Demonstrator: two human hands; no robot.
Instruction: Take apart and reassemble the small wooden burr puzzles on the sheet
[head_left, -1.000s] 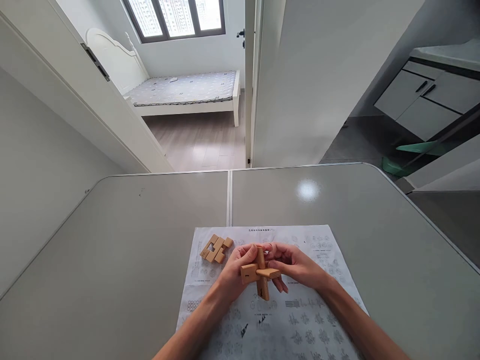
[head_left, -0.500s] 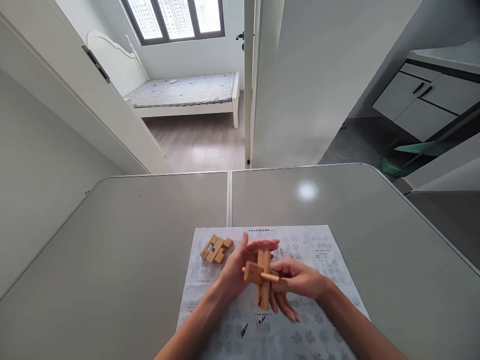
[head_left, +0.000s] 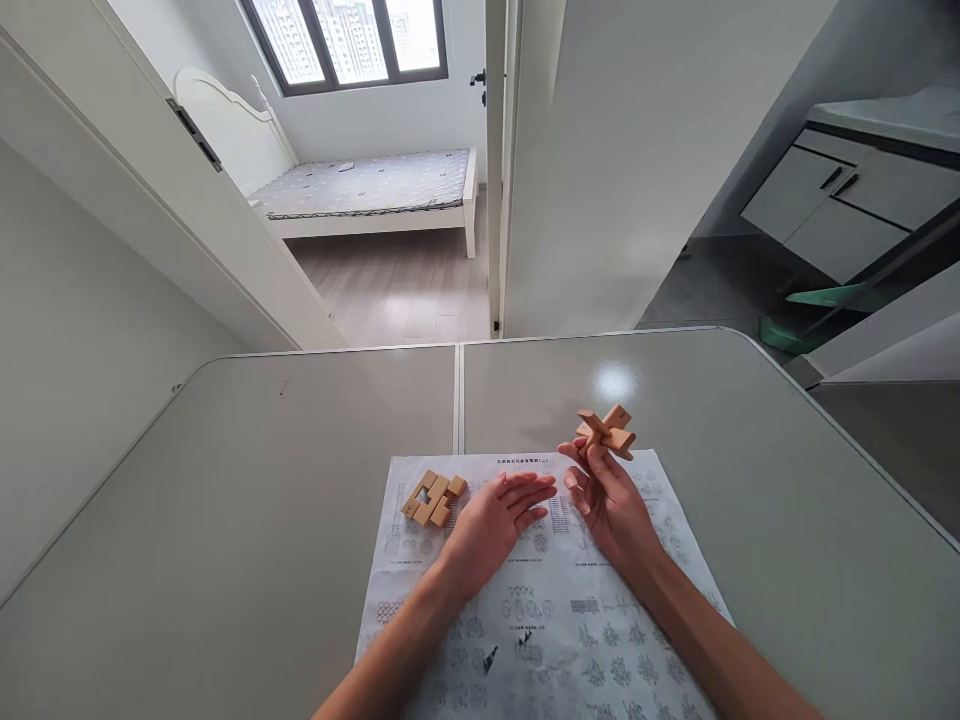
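Note:
A wooden interlocking puzzle of crossed bars is held up at the far right corner of the printed sheet. My right hand pinches it from below between thumb and fingers. My left hand is over the middle of the sheet with its fingers stretched out towards the right, holding nothing. Left of that hand, a second wooden puzzle, flat and made of joined blocks, lies on the sheet. The printed sheet carries rows of small line diagrams and a few dark marks.
The sheet lies on a grey table with a seam running away from me. Beyond its far edge, a doorway shows a bed under a window. White cabinets stand at the right.
The held puzzle has moved from between both hands up and to the right, in my right hand alone. My left hand is now apart from it, fingers stretched.

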